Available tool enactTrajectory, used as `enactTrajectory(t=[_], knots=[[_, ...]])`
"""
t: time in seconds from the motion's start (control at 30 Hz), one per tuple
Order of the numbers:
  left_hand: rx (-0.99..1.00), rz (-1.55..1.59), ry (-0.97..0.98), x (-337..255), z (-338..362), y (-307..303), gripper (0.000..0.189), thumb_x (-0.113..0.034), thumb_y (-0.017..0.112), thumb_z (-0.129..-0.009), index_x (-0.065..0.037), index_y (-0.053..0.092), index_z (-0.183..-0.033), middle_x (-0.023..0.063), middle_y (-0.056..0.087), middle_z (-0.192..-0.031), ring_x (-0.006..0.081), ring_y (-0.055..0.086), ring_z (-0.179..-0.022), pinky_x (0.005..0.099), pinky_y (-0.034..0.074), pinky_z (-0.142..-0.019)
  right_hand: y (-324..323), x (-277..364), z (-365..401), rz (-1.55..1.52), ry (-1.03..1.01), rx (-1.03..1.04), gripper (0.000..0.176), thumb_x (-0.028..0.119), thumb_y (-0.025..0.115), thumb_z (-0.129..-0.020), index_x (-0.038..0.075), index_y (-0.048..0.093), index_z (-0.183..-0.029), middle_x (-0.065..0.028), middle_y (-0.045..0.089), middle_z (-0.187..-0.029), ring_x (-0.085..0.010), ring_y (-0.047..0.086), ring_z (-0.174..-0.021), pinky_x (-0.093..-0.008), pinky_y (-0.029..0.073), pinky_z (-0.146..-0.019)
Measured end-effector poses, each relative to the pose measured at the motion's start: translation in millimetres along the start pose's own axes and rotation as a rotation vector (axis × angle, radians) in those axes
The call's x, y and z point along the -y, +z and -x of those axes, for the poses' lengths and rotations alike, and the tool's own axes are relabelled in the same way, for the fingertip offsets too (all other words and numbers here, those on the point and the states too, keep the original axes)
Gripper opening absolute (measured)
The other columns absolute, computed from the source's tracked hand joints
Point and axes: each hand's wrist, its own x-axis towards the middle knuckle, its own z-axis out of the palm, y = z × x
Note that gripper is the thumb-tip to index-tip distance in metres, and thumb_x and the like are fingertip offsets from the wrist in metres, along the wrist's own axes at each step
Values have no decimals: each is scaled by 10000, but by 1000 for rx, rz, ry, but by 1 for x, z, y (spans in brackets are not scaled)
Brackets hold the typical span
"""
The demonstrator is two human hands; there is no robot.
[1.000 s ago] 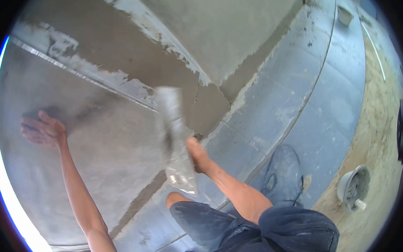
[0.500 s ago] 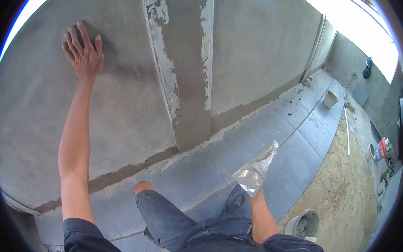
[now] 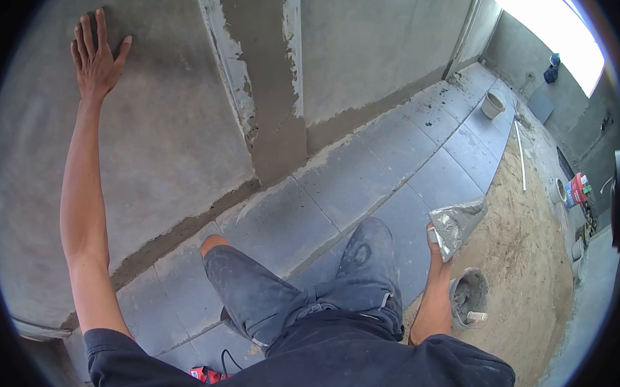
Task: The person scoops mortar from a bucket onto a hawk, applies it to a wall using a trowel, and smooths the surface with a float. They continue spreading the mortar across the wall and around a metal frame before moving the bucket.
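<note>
My left hand (image 3: pixel 96 62) lies against the grey plastered wall (image 3: pixel 169 113) at the upper left, fingers spread, holding nothing. Out to the right, my right hand (image 3: pixel 434 243) grips a crumpled silver foil bag (image 3: pixel 460 220), tapered and shiny. Its fingers are partly covered by the foil. Just below that hand stands a grey bucket (image 3: pixel 453 309) containing grey mortar, with a pale tool handle (image 3: pixel 477 316) at its rim.
Grey floor tiles (image 3: pixel 323 194) run along the wall's base, beside bare sandy ground (image 3: pixel 519 255). A white bucket (image 3: pixel 493 104) stands farther along the tiles. A thin white pipe (image 3: pixel 520 156) and a red-and-blue container (image 3: pixel 577 190) lie to the right. Something red (image 3: pixel 208 375) sits behind me.
My right hand has swung outward to the right with the foil bag, from over the tiles toward the sand. My view has shifted; the left hand stays spread on the wall.
</note>
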Motion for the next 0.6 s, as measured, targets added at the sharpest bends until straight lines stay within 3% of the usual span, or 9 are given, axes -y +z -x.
enactTrajectory(t=[0.27, 0.33, 0.4, 0.43, 0.47, 0.5, 0.53, 0.57, 0.6], knots=[[42, -53, 74, -7, 15, -16, 817, -561, 465, -921, -258, 8, -1527, 136, 57, -1579, 337, 80, -1451, 499, 142, -1163, -21, 15, 24, -140, -75, -65, 386, 380, 440, -970, 98, 515, -1223, -98, 570, -1212, -238, 576, -1060, -430, 488, -940], [153, -57, -7, -14, 25, -23, 778, -479, 517, -924, -259, 76, -1527, 120, 75, -1580, 339, 103, -1447, 501, 170, -1158, -28, 12, 33, -178, -82, -84, 382, 379, 448, -968, 95, 520, -1215, -98, 574, -1206, -237, 583, -1048, -430, 497, -930], [416, -105, -168, -32, 43, -35, 702, -404, 546, -925, -209, 208, -1508, 114, 150, -1568, 315, 181, -1434, 489, 190, -1157, -32, 3, 44, -220, -83, -99, 379, 378, 455, -966, 93, 525, -1206, -99, 578, -1200, -236, 590, -1036, -429, 506, -919], [567, -63, -249, -54, 50, -52, 599, -388, 540, -932, -131, 363, -1444, 142, 325, -1499, 301, 319, -1379, 477, 199, -1155, -33, -3, 49, -242, -84, -110, 377, 377, 459, -965, 92, 528, -1202, -99, 580, -1197, -235, 594, -1029, -429, 510, -914], [560, 58, -256, -77, 64, -67, 508, -371, 533, -940, -57, 501, -1338, 175, 530, -1330, 321, 476, -1262, 461, 299, -1103, -32, -13, 54, -266, -77, -118, 376, 376, 463, -964, 91, 530, -1198, -99, 582, -1193, -235, 597, -1023, -429, 515, -909], [544, 355, -376, -108, 82, -82, 453, -360, 529, -948, -23, 584, -1246, 195, 638, -1150, 342, 600, -1082, 430, 425, -973, -31, -21, 59, -286, -64, -121, 374, 376, 467, -963, 90, 533, -1194, -99, 584, -1190, -234, 601, -1017, -429, 519, -903], [569, 518, -429, -141, 102, -98, 397, -331, 520, -960, 5, 632, -1139, 172, 684, -1022, 276, 657, -923, 378, 490, -798, -29, -31, 61, -312, -46, -121, 372, 375, 471, -962, 89, 535, -1190, -100, 586, -1187, -233, 605, -1011, -429, 524, -898], [777, 687, -566, -175, 118, -119, 356, -306, 496, -979, 18, 636, -1024, 125, 697, -875, 189, 656, -816, 339, 481, -710, -24, -43, 61, -331, -21, -115, 371, 375, 475, -961, 87, 538, -1186, -100, 588, -1184, -233, 608, -1005, -428, 528, -893], [855, 968, -666, -210, 141, -134, 354, -291, 467, -995, 19, 617, -910, 88, 671, -735, 147, 648, -758, 306, 471, -673, -17, -54, 61, -342, 3, -115, 369, 374, 478, -960, 86, 540, -1182, -100, 590, -1181, -232, 612, -999, -428, 532, -888]])
